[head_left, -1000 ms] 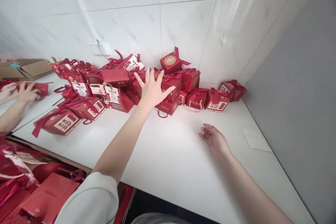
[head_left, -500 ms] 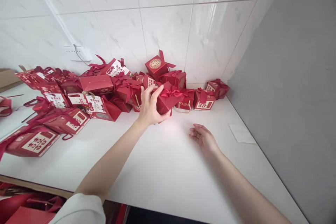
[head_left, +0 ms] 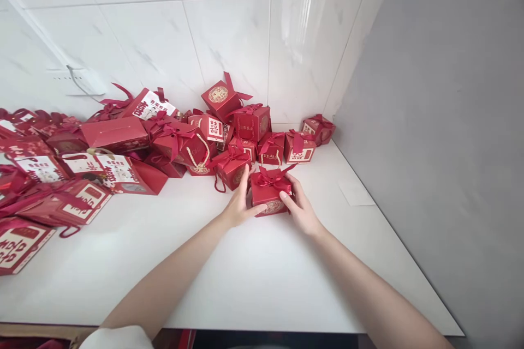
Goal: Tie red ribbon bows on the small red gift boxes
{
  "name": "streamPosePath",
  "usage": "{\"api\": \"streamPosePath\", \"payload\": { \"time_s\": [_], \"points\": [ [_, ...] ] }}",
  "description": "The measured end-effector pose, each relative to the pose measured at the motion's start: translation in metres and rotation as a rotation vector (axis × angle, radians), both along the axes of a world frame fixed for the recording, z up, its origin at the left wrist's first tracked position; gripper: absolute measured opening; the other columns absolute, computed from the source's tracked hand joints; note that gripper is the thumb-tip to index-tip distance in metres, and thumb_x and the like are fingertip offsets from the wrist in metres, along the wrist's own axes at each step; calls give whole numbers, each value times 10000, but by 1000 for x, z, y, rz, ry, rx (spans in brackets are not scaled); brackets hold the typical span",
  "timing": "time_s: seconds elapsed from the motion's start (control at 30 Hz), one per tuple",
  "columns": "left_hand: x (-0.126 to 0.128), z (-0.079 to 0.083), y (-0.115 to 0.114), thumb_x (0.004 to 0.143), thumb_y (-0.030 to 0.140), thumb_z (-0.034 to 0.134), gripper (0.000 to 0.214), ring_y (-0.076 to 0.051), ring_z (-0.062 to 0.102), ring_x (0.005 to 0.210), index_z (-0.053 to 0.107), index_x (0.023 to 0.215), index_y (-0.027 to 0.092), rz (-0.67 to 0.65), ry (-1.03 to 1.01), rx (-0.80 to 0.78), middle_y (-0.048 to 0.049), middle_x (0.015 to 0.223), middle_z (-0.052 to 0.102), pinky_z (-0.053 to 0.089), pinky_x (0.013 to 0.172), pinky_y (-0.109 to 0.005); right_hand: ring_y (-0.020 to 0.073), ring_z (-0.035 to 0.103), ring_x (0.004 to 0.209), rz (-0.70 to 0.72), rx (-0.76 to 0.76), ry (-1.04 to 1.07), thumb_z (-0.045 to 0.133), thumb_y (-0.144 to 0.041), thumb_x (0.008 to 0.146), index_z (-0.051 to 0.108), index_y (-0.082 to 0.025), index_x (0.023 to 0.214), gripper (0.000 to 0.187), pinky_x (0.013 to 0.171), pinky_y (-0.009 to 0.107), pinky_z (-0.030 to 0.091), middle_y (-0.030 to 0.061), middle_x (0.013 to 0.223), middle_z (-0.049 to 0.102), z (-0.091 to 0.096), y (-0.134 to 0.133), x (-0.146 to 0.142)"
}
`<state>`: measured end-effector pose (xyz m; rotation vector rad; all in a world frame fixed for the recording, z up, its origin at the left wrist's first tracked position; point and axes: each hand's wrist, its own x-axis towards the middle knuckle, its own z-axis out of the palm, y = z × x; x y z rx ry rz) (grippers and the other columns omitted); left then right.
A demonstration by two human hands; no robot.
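Note:
Between my two hands is a red gift box with a ribbon bow on top and a gold round emblem on its front. My left hand grips its left side, thumb across the front corner. From the right, my right hand holds the other side, its thumb on the front upper edge. The box's underside is hidden, so I cannot tell whether it rests on the white table. Just behind my left fingers sits another red box with a bow.
Several red gift boxes are heaped along the tiled wall, one with a gold emblem on top. Left lie larger red boxes with white labels. A white paper lies near the grey partition on the right. A socket with a cable is on the wall.
My right hand has come in from the right and taken hold of the box. My left hand has brought the box nearer, away from the heap. The view has shifted right.

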<state>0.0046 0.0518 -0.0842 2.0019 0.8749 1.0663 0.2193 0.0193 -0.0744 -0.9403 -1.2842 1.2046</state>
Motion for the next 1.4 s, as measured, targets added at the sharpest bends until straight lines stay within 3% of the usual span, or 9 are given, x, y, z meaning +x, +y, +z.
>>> {"api": "streamPosePath", "payload": {
  "time_s": [0.3, 0.43, 0.57, 0.77, 0.83, 0.93, 1.1, 1.27, 1.4],
  "points": [
    [-6, -1, 18, 642, 355, 870, 1032, -379, 503, 1352, 316, 1501, 223, -14, 57, -25, -183, 1474, 488, 384, 1146, -597, 247, 590, 1221, -176, -30, 81, 589, -588, 915, 493, -277, 1326, 524, 1062, 418, 455, 80, 1364, 604, -4, 8, 3],
    [0, 3, 11, 619, 350, 844, 1056, -402, 434, 1403, 299, 1516, 233, -34, -8, 88, -179, 1516, 431, 347, 1177, -588, 229, 666, 1073, -264, -59, 166, 525, -623, 931, 510, -280, 1263, 477, 996, 420, 487, 73, 1272, 654, 5, 10, 9],
    [0, 2, 11, 772, 432, 678, 790, -393, 385, 1448, 409, 1500, 283, -181, -103, -56, -118, 1568, 410, 352, 1179, -582, 243, 606, 1198, -331, -49, 106, 553, -630, 909, 601, -285, 1173, 438, 1032, 408, 453, 53, 1337, 631, 15, 12, 21],
    [1, -5, 22, 859, 367, 625, 553, -310, 532, 1327, 485, 1387, 280, 187, -150, -139, -117, 1394, 563, 377, 1147, -576, 163, 581, 532, -225, -40, 64, 452, -648, 952, 626, -221, 1112, 488, 654, 323, 508, -35, 584, 602, 29, 8, 29],
    [1, -4, 22, 900, 420, 585, 436, -291, 569, 1267, 537, 1301, 255, 225, -184, -138, -115, 1316, 596, 412, 1120, -546, 170, 607, 579, -191, 35, -2, 472, -627, 956, 642, -229, 1097, 455, 703, 340, 520, -23, 630, 629, 36, 5, 33],
    [1, 1, 15, 930, 611, 456, 523, -310, 546, 1286, 540, 1300, 250, 73, -194, -109, -130, 1334, 584, 422, 1108, -531, 246, 652, 1104, 10, 161, -87, 595, -602, 905, 622, -280, 1237, 464, 1025, 434, 461, 51, 1130, 718, 48, 0, 46],
    [5, 6, 8, 880, 686, 516, 684, -347, 463, 1376, 451, 1411, 258, -136, -32, -47, -158, 1463, 492, 394, 1122, -542, 320, 271, 1513, 504, 177, -335, 893, -465, 650, 251, -409, 1565, 1119, 1215, 520, 245, 14, 1642, 302, 61, -8, 62],
    [7, -2, 18, 886, 536, 623, 529, -286, 587, 1209, 512, 1307, 236, 274, -111, -151, -129, 1285, 603, 455, 1042, -483, 338, 446, 1393, 288, 249, -591, 668, -549, 876, 328, -327, 1557, 793, 1160, 541, 322, 82, 1542, 454, 55, -10, 52],
    [8, -2, 18, 946, 538, 516, 393, -252, 620, 1132, 594, 1182, 233, 272, -166, -207, -96, 1205, 648, 485, 981, -427, 265, 677, 884, 92, 215, -642, 377, -626, 994, 374, -286, 1522, 628, 917, 490, 507, 80, 1043, 714, 55, -11, 49]
  ]
}}
